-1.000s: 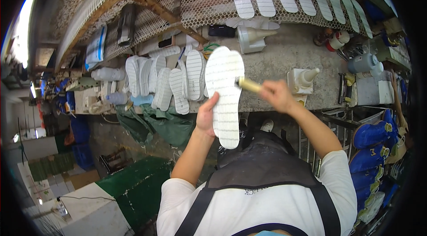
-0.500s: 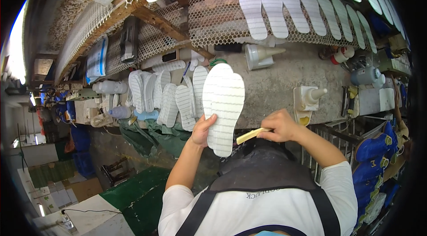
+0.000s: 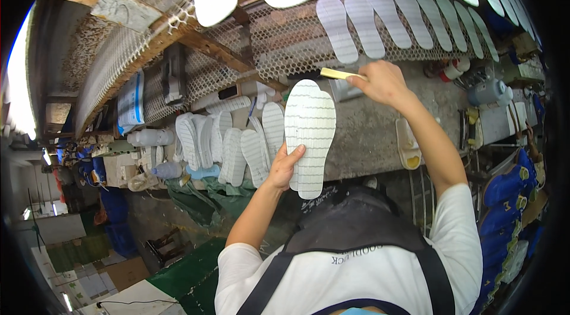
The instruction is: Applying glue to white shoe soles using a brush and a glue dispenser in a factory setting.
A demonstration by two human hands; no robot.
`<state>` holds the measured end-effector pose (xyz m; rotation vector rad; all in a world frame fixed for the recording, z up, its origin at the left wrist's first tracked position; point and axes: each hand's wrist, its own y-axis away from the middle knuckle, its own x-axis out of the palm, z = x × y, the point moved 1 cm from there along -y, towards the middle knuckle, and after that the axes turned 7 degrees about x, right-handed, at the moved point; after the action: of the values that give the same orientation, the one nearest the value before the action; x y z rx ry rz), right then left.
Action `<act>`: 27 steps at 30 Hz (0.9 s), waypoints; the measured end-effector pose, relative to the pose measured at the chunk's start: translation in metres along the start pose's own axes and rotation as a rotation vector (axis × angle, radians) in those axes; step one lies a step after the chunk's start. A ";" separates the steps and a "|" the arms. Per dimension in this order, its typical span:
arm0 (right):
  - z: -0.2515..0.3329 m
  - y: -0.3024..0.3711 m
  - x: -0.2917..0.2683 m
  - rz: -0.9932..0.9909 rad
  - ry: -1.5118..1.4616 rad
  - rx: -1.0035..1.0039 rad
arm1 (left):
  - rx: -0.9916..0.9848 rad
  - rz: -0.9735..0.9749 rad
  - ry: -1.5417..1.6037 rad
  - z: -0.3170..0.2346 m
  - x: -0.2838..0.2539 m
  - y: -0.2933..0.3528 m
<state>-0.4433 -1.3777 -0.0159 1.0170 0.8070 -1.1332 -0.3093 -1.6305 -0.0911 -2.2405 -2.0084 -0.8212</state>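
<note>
My left hand (image 3: 286,166) grips the lower left side of a few overlapping white insoles (image 3: 310,131) with wavy grey lines, its thumb on the top face. They are held upright over the bench's front edge. My right hand (image 3: 383,82) is raised at the far side of the bench, closed on a flat, pale yellow stick-like tool (image 3: 341,74). Whether the tool has bristles or a blade at its end I cannot make out. The tool is apart from the insoles. Behind it is a white plastic container (image 3: 347,90), partly hidden by the tool and my hand.
More white insoles (image 3: 233,154) stand in leaning groups on the concrete bench (image 3: 362,143). Several others lie on the mesh rack (image 3: 279,36) above. A white holder (image 3: 408,144) is by my right forearm. Bottles (image 3: 488,93) stand at the right, blue lasts (image 3: 504,190) nearer.
My right hand has moved up and away from my body with the yellow tool, from beside the insoles' lower end to the bench's far side. The insoles have shifted slightly right.
</note>
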 end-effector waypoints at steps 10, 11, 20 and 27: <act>0.053 0.082 0.046 -0.072 -0.022 -0.385 | 0.038 -0.088 0.169 -0.068 0.022 -0.083; 0.049 0.097 0.058 -0.052 -0.062 -0.396 | 0.036 -0.081 0.167 -0.072 0.025 -0.098; -0.079 0.194 0.077 -0.282 -0.449 0.183 | 0.189 -0.264 -0.228 -0.121 0.034 -0.273; -0.182 0.250 0.128 -0.196 -0.397 0.488 | 0.346 -0.316 -0.565 -0.143 -0.027 -0.263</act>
<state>-0.1725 -1.2246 -0.1379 1.0702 0.3175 -1.6885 -0.6075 -1.6617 -0.0636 -2.1357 -2.5268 0.1998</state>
